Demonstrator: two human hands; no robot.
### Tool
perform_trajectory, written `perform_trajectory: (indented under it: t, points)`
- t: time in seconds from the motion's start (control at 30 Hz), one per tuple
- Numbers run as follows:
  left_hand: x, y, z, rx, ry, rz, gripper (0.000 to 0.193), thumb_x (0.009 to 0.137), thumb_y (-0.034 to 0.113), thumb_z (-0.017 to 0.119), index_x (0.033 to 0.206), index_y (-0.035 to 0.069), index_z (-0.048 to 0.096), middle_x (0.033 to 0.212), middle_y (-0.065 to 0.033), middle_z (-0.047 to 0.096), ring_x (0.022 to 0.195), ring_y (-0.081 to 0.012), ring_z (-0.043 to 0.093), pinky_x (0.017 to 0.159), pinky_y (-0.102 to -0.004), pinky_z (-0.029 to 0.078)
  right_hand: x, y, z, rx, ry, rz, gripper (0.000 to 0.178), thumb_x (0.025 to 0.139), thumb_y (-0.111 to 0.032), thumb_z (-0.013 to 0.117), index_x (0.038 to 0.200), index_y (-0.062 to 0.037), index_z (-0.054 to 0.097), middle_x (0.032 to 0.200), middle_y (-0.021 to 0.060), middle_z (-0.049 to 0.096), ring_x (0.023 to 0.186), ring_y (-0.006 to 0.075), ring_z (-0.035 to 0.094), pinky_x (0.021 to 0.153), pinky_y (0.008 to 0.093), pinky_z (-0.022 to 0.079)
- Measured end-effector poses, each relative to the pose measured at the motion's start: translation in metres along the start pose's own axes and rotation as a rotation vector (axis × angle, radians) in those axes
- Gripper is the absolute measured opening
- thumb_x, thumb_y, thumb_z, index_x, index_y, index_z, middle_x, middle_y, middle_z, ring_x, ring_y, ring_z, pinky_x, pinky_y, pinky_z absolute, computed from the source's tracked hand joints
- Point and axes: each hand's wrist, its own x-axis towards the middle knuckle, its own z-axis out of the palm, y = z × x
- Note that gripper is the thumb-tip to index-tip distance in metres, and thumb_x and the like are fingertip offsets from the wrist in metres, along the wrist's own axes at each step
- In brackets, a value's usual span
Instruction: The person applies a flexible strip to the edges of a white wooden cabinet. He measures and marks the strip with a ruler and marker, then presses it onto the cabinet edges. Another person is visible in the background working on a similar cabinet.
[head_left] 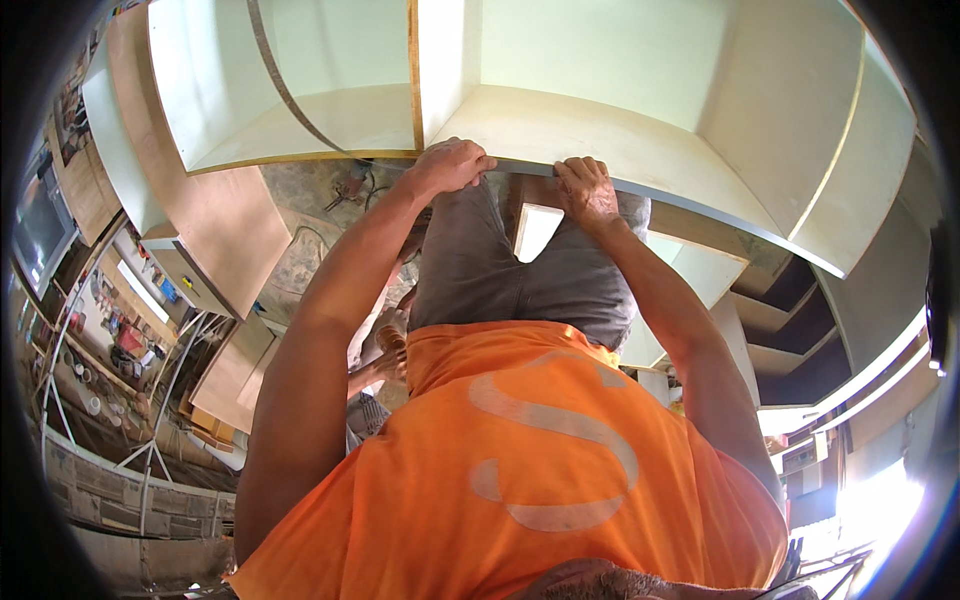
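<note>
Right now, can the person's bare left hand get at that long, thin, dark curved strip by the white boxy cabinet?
Probably yes: the left hand is at the cabinet's front edge, close to the strip's lower part, with nothing visible blocking it.

On the left, a broad, flat panel of light brown wood (240,235) stands above a stained grey concrete floor (300,205), where a thin black cable (372,192) lies curled. At the far left is a grey rectangular screen in a dark frame (42,222), with a frame of slender, pale metal tubing (178,378) below and to its right. Near the middle, what may be another person's bare hand or foot (390,345) shows only in part. To the right, a pale greenish flat board (700,262) sits near a brown-edged shelf unit with dark compartments (795,345). White glare (880,515) fills the lower right.
</note>
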Motion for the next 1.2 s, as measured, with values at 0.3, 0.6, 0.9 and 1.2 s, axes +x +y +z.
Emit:
perform_trajectory:
  t: [0.3,0.6,0.9,1.2]
  points:
    - [-0.073,-0.081,-0.049,0.236,0.22,0.121,0.03,0.097,0.034,0.056,0.092,0.008,0.071,0.081,-0.0068,0.073,0.077,-0.0268,0.071,0.069,-0.0394,0.053,0.047,-0.046,0.038,0.083,-0.013,-0.131,0.043,0.084,-0.01,0.064,0.126,-0.0078,0.059,0.11,0.0059,0.06,0.1,0.024,0.059,0.09,0.0402,0.048]
    - [-0.059,-0.103,-0.044,0.178,0.188,-0.036,0.03,0.099,0.03,0.052,0.094,0.006,0.068,0.079,-0.0065,0.073,0.079,-0.0268,0.07,0.073,-0.0415,0.053,0.058,-0.053,0.046,-0.039,-0.127,-0.157,0.042,0.091,-0.017,0.064,0.133,-0.0146,0.058,0.114,0.0037,0.061,0.1,0.0214,0.057,0.091,0.0386,0.047]
    - [-0.048,-0.11,-0.048,0.126,0.179,-0.056,0.029,0.099,0.031,0.051,0.101,0.005,0.062,0.077,-0.0066,0.073,0.076,-0.0257,0.07,0.073,-0.0405,0.053,0.063,-0.057,0.049,-0.024,-0.059,-0.115,0.032,0.088,-0.017,0.069,0.12,-0.0148,0.067,0.106,-0.0007,0.064,0.092,0.0189,0.058,0.086,0.0368,0.05]
    - [-0.043,-0.108,-0.05,0.094,0.12,-0.091,0.026,0.098,0.03,0.054,0.1,0.005,0.061,0.078,-0.0058,0.074,0.079,-0.0231,0.072,0.074,-0.0392,0.054,0.065,-0.059,0.049,-0.003,-0.058,-0.092,0.034,0.084,-0.017,0.072,0.118,-0.013,0.068,0.105,0.0007,0.064,0.091,0.0206,0.057,0.083,0.0373,0.048]
